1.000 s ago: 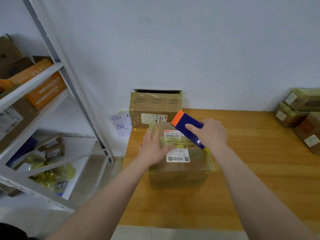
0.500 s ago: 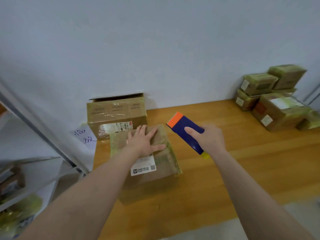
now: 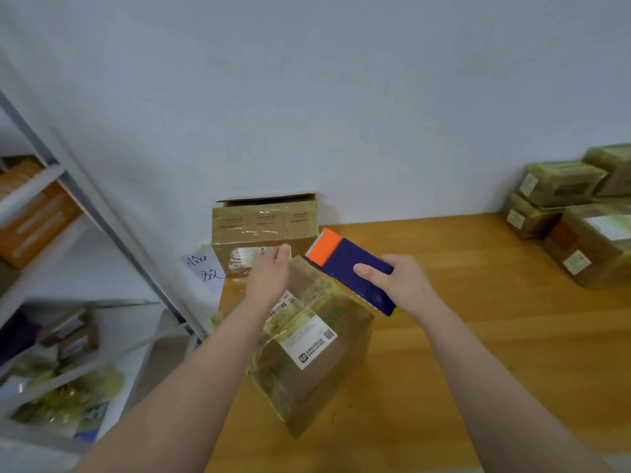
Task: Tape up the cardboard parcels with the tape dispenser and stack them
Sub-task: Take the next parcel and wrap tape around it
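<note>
The parcel (image 3: 317,356) sits skewed on the counter's (image 3: 478,353) near left. The left hand (image 3: 269,278), fingers straight, rests on its far top. The right hand (image 3: 406,285) grips the tape dispenser (image 3: 345,268) just beside its far-right edge, orange end pointing far-left.

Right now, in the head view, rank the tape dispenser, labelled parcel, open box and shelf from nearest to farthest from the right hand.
1. tape dispenser: held in the right hand.
2. labelled parcel: just to its left.
3. open box: back-left, against the wall.
4. shelf: far left.
</note>
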